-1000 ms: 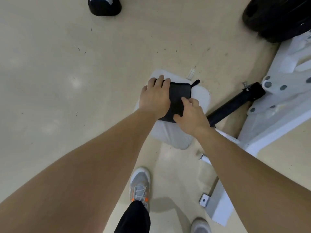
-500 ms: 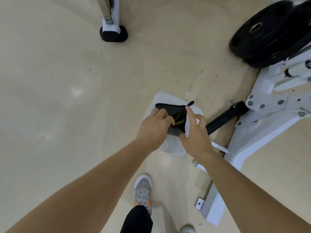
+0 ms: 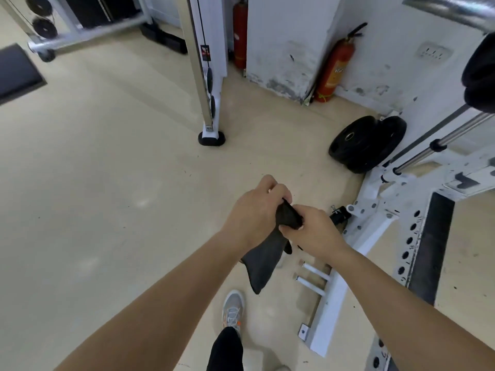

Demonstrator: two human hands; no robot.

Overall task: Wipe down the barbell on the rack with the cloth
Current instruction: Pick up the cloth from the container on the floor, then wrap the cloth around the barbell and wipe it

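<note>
Dark grey soft cloth (image 3: 263,261) is off the floor and dead centre in the view, its loose tail hanging toward 6 o'clock above a grey laced trainer (image 3: 233,309). The left hand (image 3: 254,210) has its fingers curled round the top of the cloth, and the right hand (image 3: 313,231) is pinching the same bunched end from the 3 o'clock side, so both hands are closed on the fabric and touching each other across it. Now, the target: that thick polished steel barbell (image 3: 452,9) is way up at 1 o'clock, cut off by the edge of view, with a black round plate (image 3: 479,73) just below it at 2 o'clock. It looks like the bar on the white perforated steel rack (image 3: 375,228), though so little shows that I can't be sure. Cloth and bar are well apart, nothing touching! So, by my reading, the cloth is in hand and that is all that's done. The reach up, the first contact and the whole wipe along the bar are all left to do.
</note>
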